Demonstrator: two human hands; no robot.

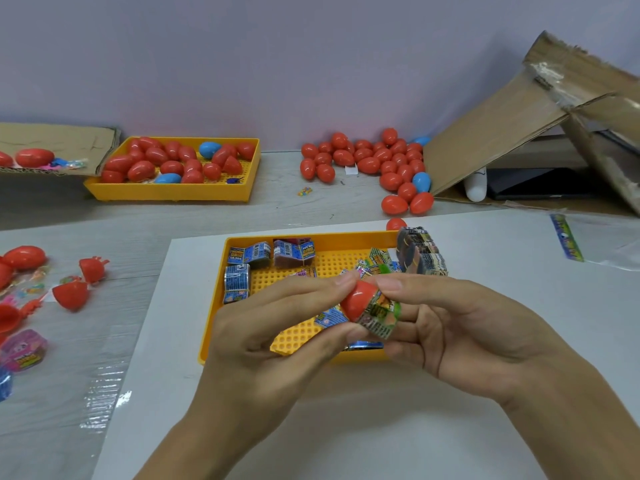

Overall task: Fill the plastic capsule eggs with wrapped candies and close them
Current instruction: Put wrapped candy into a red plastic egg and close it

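My left hand (273, 337) pinches a red egg half (358, 301) between thumb and fingers above the near yellow tray (216, 327). My right hand (460, 336) holds a green wrapped candy (381, 315) pressed against that half's open side. Blue wrapped candies (247, 256) lie at the tray's far left. A dark stack of candies (420, 251) stands at its far right corner. Part of the tray floor is hidden by my hands.
A far yellow tray (173, 192) holds several red and blue eggs. A heap of eggs (374, 161) lies by the cardboard box (502, 133) at the right. Open red egg halves (71, 294) and pink candy packs (22, 349) sit at the left.
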